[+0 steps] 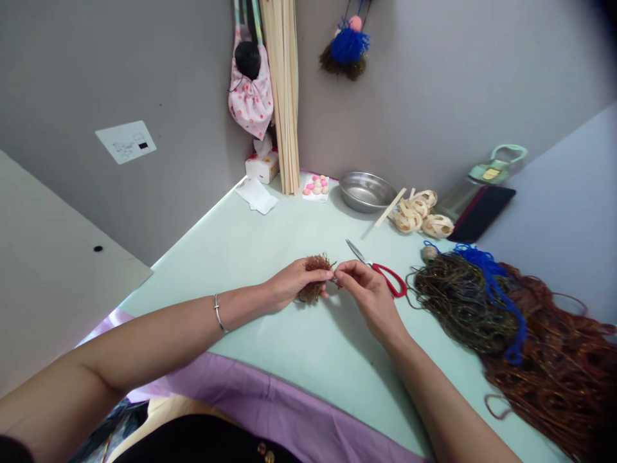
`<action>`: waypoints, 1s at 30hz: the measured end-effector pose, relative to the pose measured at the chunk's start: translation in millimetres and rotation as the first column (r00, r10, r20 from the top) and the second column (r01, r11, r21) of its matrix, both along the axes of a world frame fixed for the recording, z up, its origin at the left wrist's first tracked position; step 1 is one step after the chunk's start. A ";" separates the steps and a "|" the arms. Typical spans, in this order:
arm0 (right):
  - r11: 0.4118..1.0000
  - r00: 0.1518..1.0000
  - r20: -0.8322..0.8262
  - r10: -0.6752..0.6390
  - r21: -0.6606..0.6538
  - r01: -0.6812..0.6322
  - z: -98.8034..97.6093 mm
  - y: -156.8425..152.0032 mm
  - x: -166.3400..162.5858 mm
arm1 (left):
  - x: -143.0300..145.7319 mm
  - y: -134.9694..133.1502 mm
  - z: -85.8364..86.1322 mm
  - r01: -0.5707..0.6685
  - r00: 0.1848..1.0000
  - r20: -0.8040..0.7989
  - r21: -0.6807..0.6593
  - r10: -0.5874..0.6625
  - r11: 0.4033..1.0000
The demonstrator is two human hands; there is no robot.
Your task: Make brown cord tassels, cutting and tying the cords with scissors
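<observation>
Over the middle of the table, my left hand is closed around a brown yarn pom-pom, its looped strands sticking out above and below the fingers. My right hand pinches at the right side of the bundle, thumb against forefinger, on what looks like a thin strand of brown yarn. The fingertips of both hands almost meet there. Just beyond my right hand lie scissors with red handles, blades slightly parted and pointing up and left. The pom-pom's centre is hidden by my left fingers.
Heaps of brown yarn, dark olive yarn and blue yarn cover the right side. Behind stand a metal bowl, coiled wood strips, a bottle, pink and cream beads and a tissue box.
</observation>
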State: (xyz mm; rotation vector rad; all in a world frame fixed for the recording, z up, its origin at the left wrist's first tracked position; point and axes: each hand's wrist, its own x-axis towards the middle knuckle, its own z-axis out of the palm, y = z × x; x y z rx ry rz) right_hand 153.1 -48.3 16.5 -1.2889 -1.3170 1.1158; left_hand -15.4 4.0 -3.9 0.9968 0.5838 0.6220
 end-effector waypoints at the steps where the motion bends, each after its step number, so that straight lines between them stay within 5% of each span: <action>1: 1.000 1.000 -0.008 -0.003 -0.007 0.003 -0.3 -0.1 0.0 | 0.1 0.2 -0.6 0.001 1.000 -0.010 0.002 -0.001 1.000; 14: 1.000 1.000 0.000 -0.009 -0.028 0.009 -4.4 0.3 0.1 | -1.4 -1.6 3.1 0.000 0.996 -0.088 0.034 0.003 0.999; 22: 0.998 1.000 0.013 0.006 -0.062 -0.005 -3.4 2.0 -3.0 | 0.3 -1.1 7.8 -0.069 0.998 0.009 -0.002 0.069 0.998; 30: 0.998 1.000 0.004 0.013 -0.054 -0.013 -1.9 0.7 -3.0 | -1.4 -1.8 5.7 -0.025 0.992 -0.122 0.039 0.030 0.999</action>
